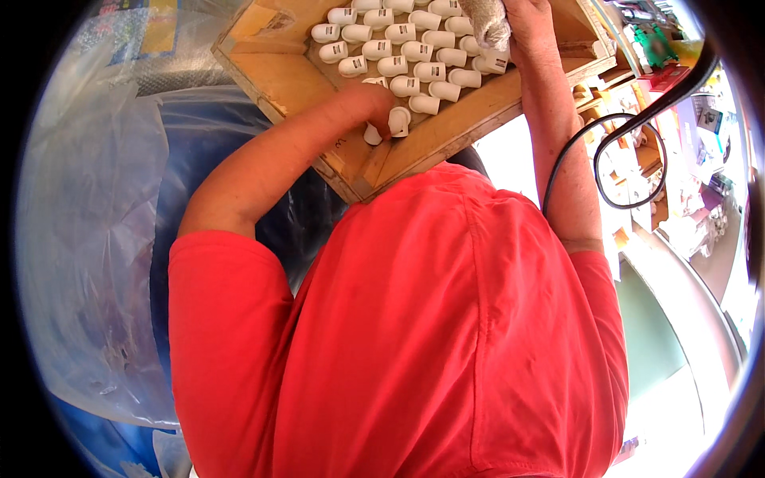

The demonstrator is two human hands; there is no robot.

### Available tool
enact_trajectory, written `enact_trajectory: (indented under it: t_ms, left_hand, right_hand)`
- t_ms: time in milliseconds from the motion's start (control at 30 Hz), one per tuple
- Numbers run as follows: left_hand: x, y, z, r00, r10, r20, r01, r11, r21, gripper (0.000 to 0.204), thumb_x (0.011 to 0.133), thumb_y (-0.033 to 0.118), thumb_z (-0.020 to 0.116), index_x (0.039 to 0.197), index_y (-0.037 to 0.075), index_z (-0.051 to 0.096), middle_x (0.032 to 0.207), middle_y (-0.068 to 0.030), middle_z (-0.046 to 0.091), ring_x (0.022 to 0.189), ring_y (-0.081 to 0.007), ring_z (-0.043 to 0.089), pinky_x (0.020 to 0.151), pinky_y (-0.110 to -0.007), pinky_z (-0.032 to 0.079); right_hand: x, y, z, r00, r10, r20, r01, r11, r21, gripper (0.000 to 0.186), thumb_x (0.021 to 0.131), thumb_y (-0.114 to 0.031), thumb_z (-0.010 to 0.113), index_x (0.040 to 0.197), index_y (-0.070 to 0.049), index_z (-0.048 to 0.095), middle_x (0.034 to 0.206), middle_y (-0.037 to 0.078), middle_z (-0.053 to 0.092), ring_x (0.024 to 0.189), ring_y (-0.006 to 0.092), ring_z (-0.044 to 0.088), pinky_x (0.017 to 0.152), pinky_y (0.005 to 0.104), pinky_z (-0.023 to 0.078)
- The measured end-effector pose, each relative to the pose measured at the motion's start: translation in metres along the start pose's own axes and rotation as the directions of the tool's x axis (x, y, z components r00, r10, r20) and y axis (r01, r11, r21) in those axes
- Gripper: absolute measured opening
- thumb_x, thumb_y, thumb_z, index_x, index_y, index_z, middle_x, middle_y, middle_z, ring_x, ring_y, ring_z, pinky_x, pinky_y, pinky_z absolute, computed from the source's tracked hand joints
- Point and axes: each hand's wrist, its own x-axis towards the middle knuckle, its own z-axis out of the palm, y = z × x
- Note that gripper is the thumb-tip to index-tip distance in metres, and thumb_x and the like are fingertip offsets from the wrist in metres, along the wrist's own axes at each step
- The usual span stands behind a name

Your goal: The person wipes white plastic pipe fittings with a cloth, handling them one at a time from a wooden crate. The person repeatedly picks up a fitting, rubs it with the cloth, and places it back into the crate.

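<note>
Rows of small white plastic pieces (401,33), round-ended and dark-marked like pipe caps or elbows, lie in a shallow wooden box (478,111). My left hand (370,103) reaches into the box's near corner. Its fingers close around a white plastic piece (398,123), though the hand itself partly hides the grip. At the top edge of the view, my right hand (530,20) is closed on a crumpled whitish-grey bundle (487,22), perhaps a rag or something wrapped. This bundle hangs over the pieces at the box's right side and covers some of them.
Clear plastic sheeting (96,239) drapes over something blue on the left. A black cable (661,103) loops by my right forearm. Cluttered shelves (645,151) with small parts stand at the right, above a pale green surface (649,319).
</note>
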Motion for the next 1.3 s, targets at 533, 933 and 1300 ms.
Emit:
enact_trajectory:
  t_ms: [533,933,1300]
  left_hand:
    - [0.005,-0.018,-0.021,0.981,0.192,0.017,-0.146,0.794,-0.59,0.033,0.067,0.02,0.072,0.086,-0.002,0.057,0.071,-0.0098,0.062,0.057,-0.0164,0.061,0.048,-0.028,0.05]
    - [-0.005,-0.009,-0.075,0.78,-0.087,-0.62,-0.616,0.069,-0.785,0.04,0.072,0.022,0.069,0.102,0.0,0.052,0.088,-0.007,0.06,0.073,-0.0165,0.061,0.059,-0.026,0.052]
    - [-0.002,0.002,-0.079,0.421,-0.158,-0.893,-0.854,0.261,-0.449,0.033,0.068,0.013,0.071,0.094,0.001,0.056,0.081,-0.0044,0.059,0.07,-0.0101,0.054,0.064,-0.024,0.046]
  right_hand:
    - [-0.002,-0.009,0.005,0.998,0.031,-0.059,-0.033,0.998,-0.047,0.031,0.079,-0.012,0.056,0.105,0.005,0.053,0.089,0.011,0.061,0.074,0.018,0.06,0.064,0.0267,0.048]
    - [-0.004,0.005,0.002,0.914,-0.404,-0.037,0.376,0.879,-0.295,0.028,0.076,-0.014,0.066,0.1,-0.003,0.055,0.092,0.008,0.061,0.079,0.0117,0.056,0.07,0.0231,0.047]
    - [-0.003,0.011,0.008,0.912,-0.395,-0.109,0.175,0.616,-0.768,0.028,0.075,-0.029,0.063,0.096,-0.011,0.061,0.083,0.01,0.061,0.073,0.0284,0.059,0.069,0.0352,0.046]
